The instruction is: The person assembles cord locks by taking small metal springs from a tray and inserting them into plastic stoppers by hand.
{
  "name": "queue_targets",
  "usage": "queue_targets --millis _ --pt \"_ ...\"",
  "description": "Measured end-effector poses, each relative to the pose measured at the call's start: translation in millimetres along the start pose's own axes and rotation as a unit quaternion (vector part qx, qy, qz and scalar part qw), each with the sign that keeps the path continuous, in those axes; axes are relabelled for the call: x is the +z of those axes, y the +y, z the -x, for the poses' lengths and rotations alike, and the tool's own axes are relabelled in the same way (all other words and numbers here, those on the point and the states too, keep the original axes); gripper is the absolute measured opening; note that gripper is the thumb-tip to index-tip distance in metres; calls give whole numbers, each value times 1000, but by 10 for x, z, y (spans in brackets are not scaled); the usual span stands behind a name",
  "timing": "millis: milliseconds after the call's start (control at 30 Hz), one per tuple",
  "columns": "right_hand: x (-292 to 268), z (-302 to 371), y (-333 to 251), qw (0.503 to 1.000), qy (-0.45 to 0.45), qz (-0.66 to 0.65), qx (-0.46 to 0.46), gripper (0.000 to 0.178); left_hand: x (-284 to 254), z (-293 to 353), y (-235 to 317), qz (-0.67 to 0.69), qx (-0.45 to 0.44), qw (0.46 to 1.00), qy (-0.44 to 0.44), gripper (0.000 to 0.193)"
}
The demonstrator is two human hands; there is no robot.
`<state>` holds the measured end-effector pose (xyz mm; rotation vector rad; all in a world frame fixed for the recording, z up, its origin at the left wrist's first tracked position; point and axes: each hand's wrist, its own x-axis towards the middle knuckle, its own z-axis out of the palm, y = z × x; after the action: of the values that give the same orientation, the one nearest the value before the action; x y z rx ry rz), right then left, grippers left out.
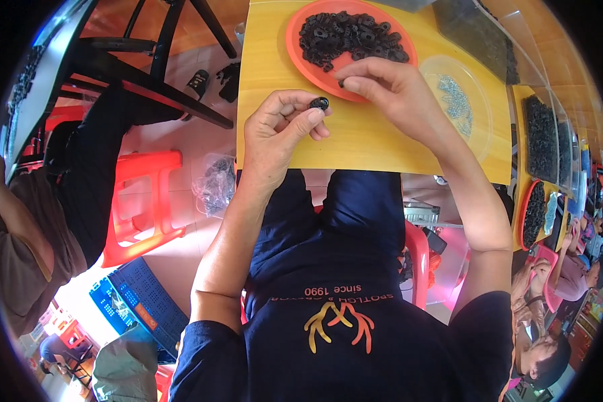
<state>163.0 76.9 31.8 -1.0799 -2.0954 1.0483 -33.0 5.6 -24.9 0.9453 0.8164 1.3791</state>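
Note:
Above the front of the yellow table point(375, 144), my left hand point(278, 124) is closed, holding a small round black part point(319, 103) between thumb and fingers. My right hand point(402, 97) is just right of it, over the near rim of a red-orange plate point(292, 41). Its thumb and forefinger pinch a tiny dark piece point(342, 84), too small to name. Many loose black parts point(345, 37) are heaped in the plate. Behind my right wrist, a clear round dish point(486, 114) holds small silvery pieces point(455, 100).
A bin with dark contents point(472, 33) stands at the table's far right. On the right, another table bears black parts point(543, 137) and a red tray point(524, 214). Left are a red stool point(161, 194), a blue crate point(137, 301) and a seated person point(40, 221). More people sit at right.

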Motion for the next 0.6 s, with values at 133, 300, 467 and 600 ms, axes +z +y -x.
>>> queue_targets --millis 133,300,467,600 --pt "-117 82 -126 982 -43 -167 77 22 54 -6 44 3 -14 1000 2 17" --pt "-150 159 -191 959 -77 -248 112 24 134 -12 54 0 4 1000 -3 18" --pt "-147 206 -151 925 -88 -343 138 27 194 -17 105 -1 -9 1000 -17 19" --pt "-87 244 -175 909 -34 -392 137 27 207 5 111 4 15 1000 -23 19"
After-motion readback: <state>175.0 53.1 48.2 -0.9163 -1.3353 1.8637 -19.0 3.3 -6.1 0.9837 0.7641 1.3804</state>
